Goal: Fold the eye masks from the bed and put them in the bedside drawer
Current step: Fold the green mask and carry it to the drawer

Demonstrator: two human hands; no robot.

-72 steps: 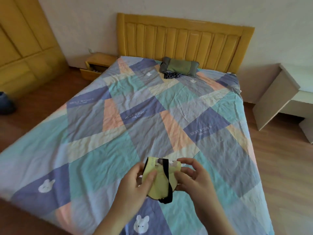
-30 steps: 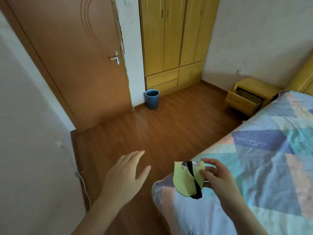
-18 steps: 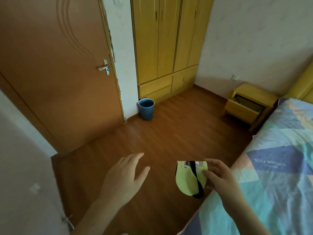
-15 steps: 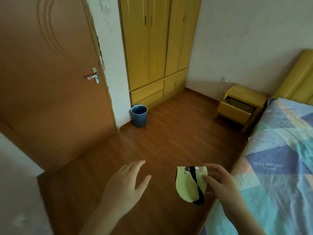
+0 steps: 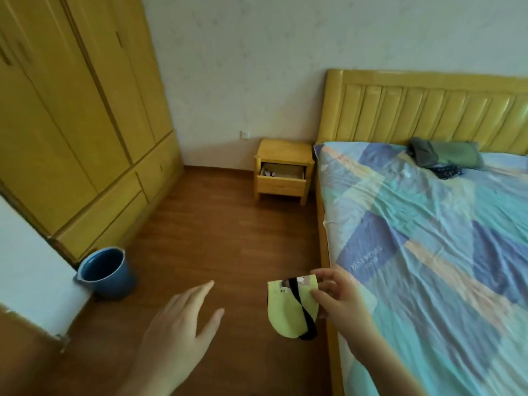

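Our left hand (image 5: 180,324) and right hand (image 5: 340,298) are bare, with no rings, watch or gloves, and both forearms show uncovered, no sleeve reaching them.

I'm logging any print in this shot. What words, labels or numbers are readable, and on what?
"BEST WISHES" on a blue patch of the bedsheet; the smaller line under it is too blurred to read.
Small dark marks near the top of the yellow eye mask: too small to read.
Nothing else carries readable text.
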